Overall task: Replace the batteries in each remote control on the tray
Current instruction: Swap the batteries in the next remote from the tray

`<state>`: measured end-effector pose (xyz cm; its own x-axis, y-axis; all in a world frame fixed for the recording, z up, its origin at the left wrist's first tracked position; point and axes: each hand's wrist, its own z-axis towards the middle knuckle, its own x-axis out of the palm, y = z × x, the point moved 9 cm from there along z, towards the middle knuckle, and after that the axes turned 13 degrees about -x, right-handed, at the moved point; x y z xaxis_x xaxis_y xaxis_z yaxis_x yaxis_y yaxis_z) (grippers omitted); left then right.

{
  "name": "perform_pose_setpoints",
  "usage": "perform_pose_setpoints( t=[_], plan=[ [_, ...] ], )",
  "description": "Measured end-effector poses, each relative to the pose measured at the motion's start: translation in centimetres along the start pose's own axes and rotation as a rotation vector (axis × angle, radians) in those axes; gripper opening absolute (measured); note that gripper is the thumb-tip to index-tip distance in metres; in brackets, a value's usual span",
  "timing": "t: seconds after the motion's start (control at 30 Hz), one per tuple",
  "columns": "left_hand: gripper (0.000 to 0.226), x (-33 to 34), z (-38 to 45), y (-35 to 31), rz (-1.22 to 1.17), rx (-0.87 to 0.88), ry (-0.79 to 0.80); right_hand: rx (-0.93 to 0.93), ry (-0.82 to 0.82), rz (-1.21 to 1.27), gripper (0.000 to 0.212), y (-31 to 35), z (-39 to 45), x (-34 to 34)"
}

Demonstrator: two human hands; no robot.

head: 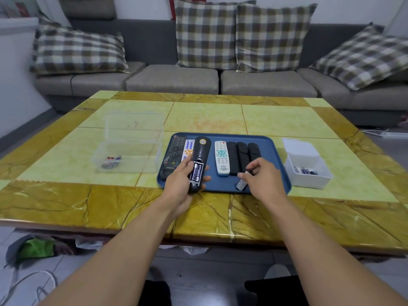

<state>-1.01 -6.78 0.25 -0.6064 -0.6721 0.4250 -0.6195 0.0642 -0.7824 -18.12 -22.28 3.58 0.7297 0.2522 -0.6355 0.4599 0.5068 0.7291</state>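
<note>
A person sits at a yellow-green marble bench [205,120] facing a grey sofa [172,80] with checked cushions. The left hand [183,184] grips a black remote control [197,164], held back side up above the blue tray [276,173]; its compartment is uncovered, with two batteries [197,172] seated inside. The right hand [262,175] pinches a small battery cover [247,173] over the tray's near edge, touching a silver piece [241,185]. On the tray lie a white remote [221,157], three black remotes [242,156] and two more at the left. A clear lidded box [128,157] at the left and a white box [309,171] at the right each hold batteries.
</note>
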Motion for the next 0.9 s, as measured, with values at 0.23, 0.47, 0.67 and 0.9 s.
perform_pose_setpoints(
  t=[0.23,0.47,0.67,0.9],
  plan=[
    [0.033,0.6,-0.4,-0.1,-0.034,-0.018,0.051,0.075,0.083,-0.385,0.036,-0.7,0.2,0.5],
    [0.029,0.9,-0.6,-0.4,-0.037,-0.015,0.096,-0.288,0.071,-0.18,0.018,6.1,0.0,1.4],
    [0.036,1.0,-0.3,-0.2,-0.098,-0.044,0.13,-0.579,0.165,-0.183,0.027,11.2,-2.5,4.1],
    [0.039,0.7,-0.6,-0.2,-0.175,-0.07,0.12,-0.566,0.163,-0.239,0.033,11.8,-2.8,4.9]
  ],
)
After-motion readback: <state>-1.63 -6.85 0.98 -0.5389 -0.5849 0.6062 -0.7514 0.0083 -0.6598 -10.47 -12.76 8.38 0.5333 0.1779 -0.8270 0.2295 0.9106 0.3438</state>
